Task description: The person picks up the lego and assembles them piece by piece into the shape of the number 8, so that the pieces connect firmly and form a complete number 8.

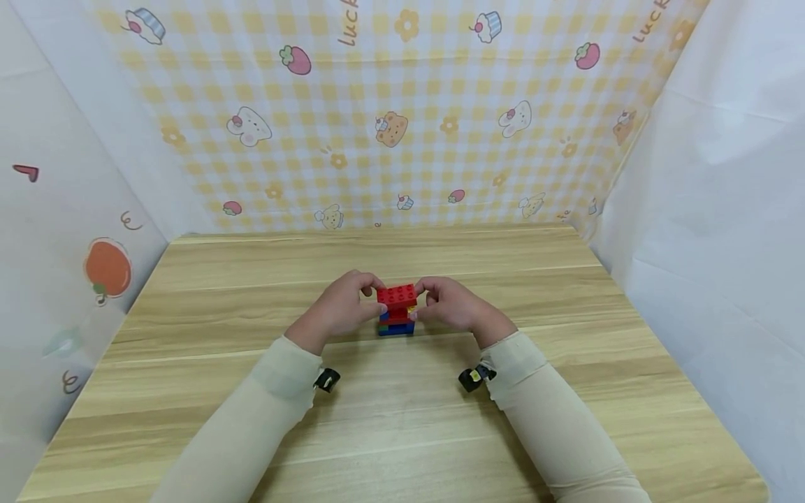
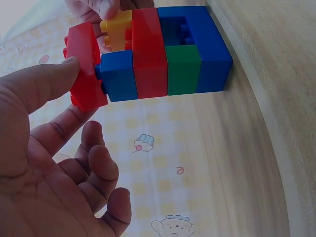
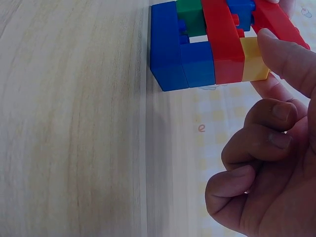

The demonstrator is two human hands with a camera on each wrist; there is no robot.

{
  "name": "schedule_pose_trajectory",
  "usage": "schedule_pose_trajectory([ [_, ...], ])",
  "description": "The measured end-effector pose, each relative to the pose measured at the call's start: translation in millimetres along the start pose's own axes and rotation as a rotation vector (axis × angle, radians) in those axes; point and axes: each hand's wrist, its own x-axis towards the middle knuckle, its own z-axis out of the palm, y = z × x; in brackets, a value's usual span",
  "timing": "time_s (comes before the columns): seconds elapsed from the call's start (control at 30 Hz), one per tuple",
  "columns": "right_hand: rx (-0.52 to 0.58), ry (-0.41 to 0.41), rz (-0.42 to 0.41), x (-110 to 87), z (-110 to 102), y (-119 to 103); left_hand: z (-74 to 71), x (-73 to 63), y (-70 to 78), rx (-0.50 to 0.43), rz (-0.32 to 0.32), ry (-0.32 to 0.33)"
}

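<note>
A small tower of toy building bricks stands on the wooden table, a blue brick at its base. Above that come a green brick and a small blue brick side by side, then a long red brick. A second blue brick and a yellow brick sit on it. My left hand pinches the top red brick between thumb and index finger; this brick sits tilted over the blue one's studs. With thumb and index finger, my right hand pinches the yellow brick.
The wooden table stretches around the tower. Behind it hangs a yellow checked cloth, with white cloths at both sides. Each wrist carries a small black camera.
</note>
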Motion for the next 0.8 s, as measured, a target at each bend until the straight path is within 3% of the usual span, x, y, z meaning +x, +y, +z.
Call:
schedule_pose_trajectory([
  [0.8,-0.035,0.023,0.016,-0.5,0.9,-1.7,0.2,-1.7,1.5,0.036,-0.018,-0.005],
])
